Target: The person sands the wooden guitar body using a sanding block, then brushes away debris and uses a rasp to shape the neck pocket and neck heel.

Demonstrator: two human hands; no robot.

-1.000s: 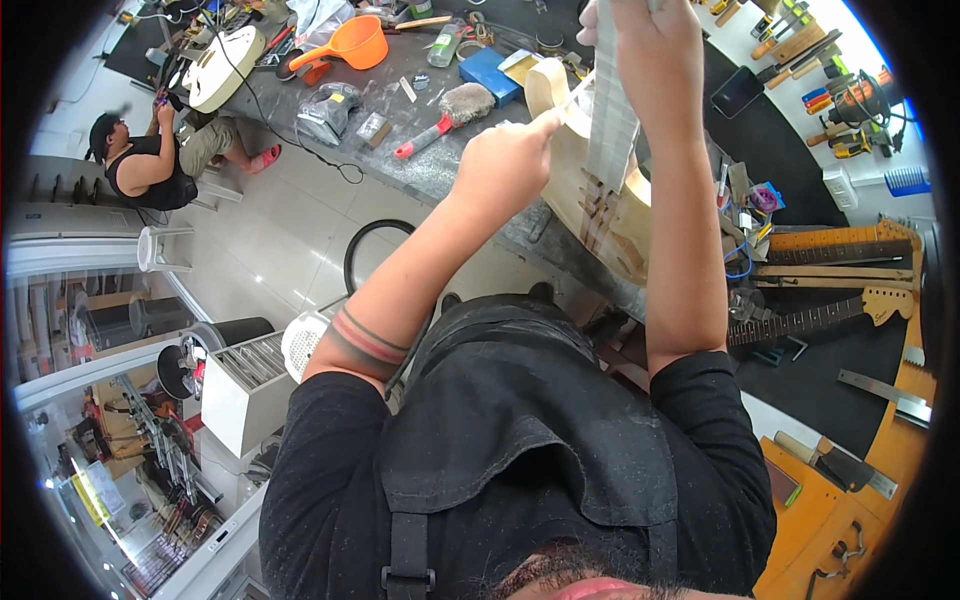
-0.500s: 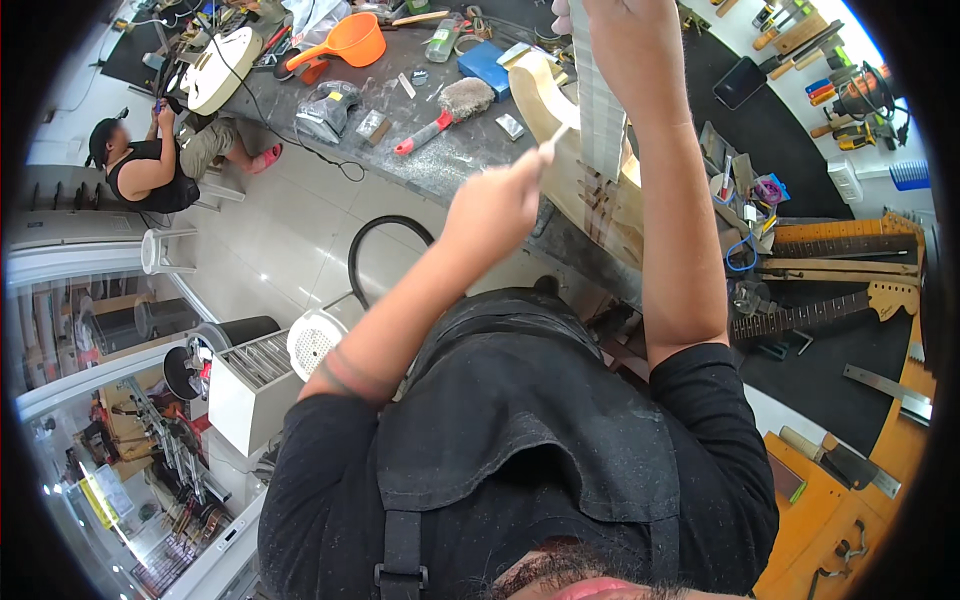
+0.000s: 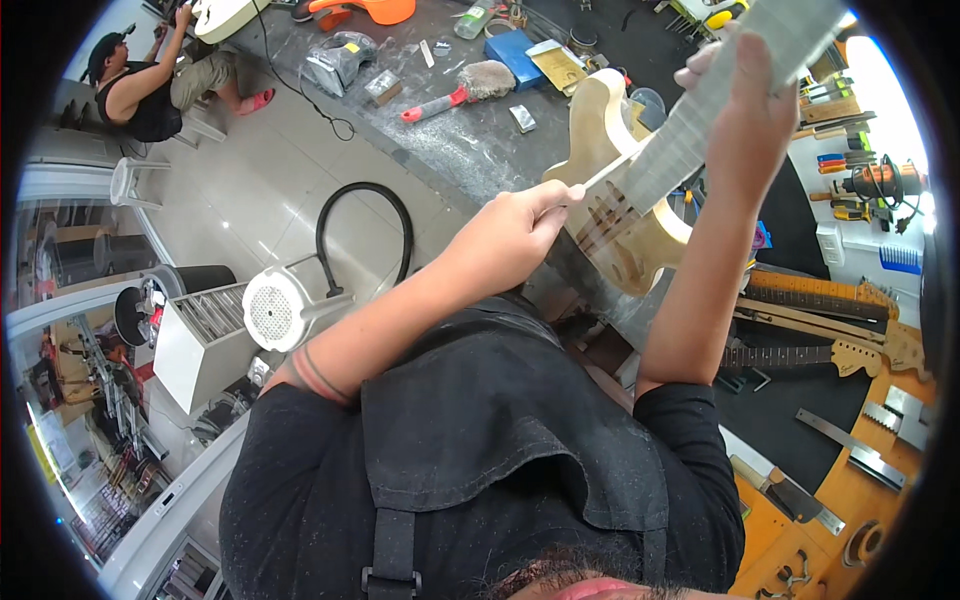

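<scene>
While the left grip is closed on a thin pale stick, the stick's far end reaches toward the edge of a grey-covered guitar neck; whether it touches is unclear. At upper right, the right grip is wrapped around that neck. The step in hand looks like working the stick along the neck's edge; the next move calls for a steady right hold and light left control. Right of centre, a pale guitar body overlaps the desk; a red-handled brush lies at upper centre.
</scene>
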